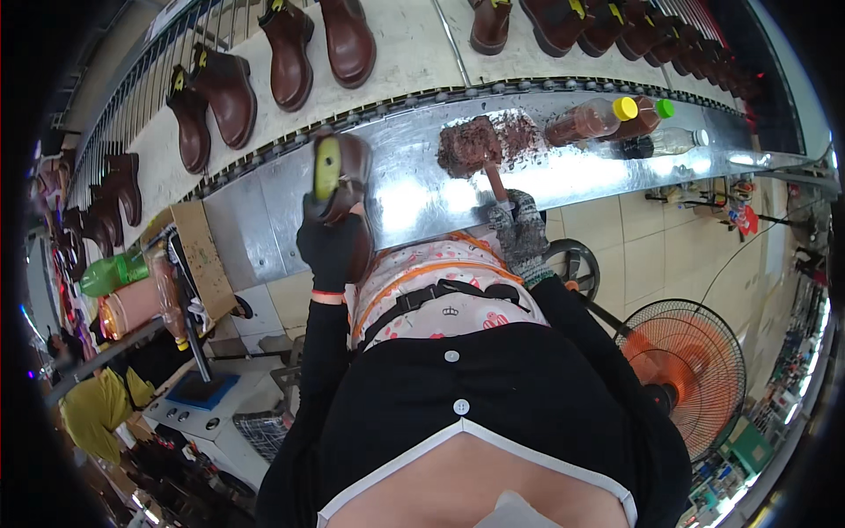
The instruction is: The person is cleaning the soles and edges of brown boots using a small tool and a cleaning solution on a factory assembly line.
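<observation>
My left hand (333, 246), in a black glove, is closed around a brown leather ankle boot (355, 163) at the bench's near left part. The boot's yellow-green inner opening faces up, and my hand covers part of it. My right hand (521, 233), in a stained grey knit glove, grips the brown handle (495, 183) of a tool. Its far end meets a dark brown, crumbly-looking mass (466, 147) on the metal bench (414, 207). The tool's head is too caked or covered to tell its kind. Brown smears spread to the right of the mass.
Behind the bench a conveyor (405, 66) carries several brown boots (286, 57). Bottles with yellow (585, 121), green (640, 119) and white (664, 143) caps lie at the bench's right. An orange fan (682, 378) stands at lower right, a cardboard box (201, 255) at left.
</observation>
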A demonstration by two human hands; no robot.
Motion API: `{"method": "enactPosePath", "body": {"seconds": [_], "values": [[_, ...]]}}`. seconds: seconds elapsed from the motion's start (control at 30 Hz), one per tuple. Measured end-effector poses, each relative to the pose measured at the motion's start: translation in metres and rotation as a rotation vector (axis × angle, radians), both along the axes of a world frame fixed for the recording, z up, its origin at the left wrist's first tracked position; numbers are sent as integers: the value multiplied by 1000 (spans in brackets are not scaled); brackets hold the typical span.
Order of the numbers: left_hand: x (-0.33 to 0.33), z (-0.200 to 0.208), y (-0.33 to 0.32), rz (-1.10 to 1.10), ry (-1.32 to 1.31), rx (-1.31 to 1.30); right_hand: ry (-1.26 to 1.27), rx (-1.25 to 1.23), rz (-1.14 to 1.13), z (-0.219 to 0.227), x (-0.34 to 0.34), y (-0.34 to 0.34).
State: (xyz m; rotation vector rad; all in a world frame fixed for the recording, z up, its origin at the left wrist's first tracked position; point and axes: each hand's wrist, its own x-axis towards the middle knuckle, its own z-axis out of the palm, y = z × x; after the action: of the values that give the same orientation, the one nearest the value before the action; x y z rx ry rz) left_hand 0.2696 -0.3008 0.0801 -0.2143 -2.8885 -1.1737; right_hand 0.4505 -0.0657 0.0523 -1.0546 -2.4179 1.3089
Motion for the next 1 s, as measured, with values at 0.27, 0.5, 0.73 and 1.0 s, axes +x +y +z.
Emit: {"method": "enactPosePath", "body": {"seconds": [0.27, 0.5, 0.73, 1.0], "values": [[-54, 12, 12, -333, -428, 856, -320, -14, 145, 14, 2, -1], [-127, -14, 26, -825, -726, 939, -306, 84, 232, 8, 16, -4], [-123, -19, 58, -680, -731, 812, -57, -164, 142, 13, 9, -16], [-132, 24, 25, -1237, -449, 1196, 136, -678, -34, 48, -2, -21]]}}
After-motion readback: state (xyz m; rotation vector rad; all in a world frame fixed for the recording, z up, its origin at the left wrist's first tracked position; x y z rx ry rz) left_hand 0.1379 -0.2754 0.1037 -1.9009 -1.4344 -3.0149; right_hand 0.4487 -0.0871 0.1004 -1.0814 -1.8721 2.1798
